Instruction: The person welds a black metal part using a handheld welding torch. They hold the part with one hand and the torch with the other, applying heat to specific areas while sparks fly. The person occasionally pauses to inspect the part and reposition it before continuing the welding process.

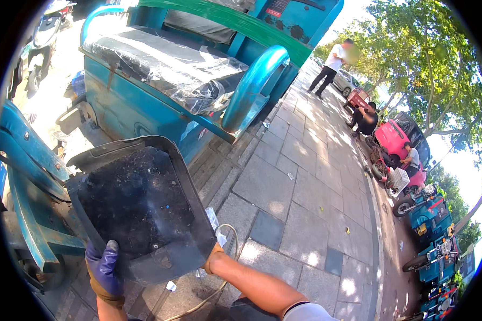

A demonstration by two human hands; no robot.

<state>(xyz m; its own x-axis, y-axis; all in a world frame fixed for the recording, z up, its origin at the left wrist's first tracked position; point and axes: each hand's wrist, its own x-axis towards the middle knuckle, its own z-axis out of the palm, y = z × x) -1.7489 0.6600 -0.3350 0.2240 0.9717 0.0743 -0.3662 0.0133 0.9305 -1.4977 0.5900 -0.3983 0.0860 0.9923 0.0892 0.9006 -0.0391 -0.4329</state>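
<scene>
A dirty black plastic tray (134,203) with raised sides is held tilted in front of me; dust and small specks cover its inside. My left hand (104,267), in a purple and brown work glove, grips its lower left edge with the thumb on the inner side. My right hand (214,258) is at the tray's lower right side, its fingers mostly hidden behind the rim. Just beyond the tray is the teal body of a cargo tricycle (139,115), with a tape-wrapped black seat (171,67) and a curved blue side rail (254,85).
At left is a teal metal frame (29,208). A cable (219,291) runs over the paving (284,187) beside my right arm. Farther right, people (332,61) stand and crouch near a pink vehicle (393,139). Several teal tricycles (436,257) are parked beyond the kerb.
</scene>
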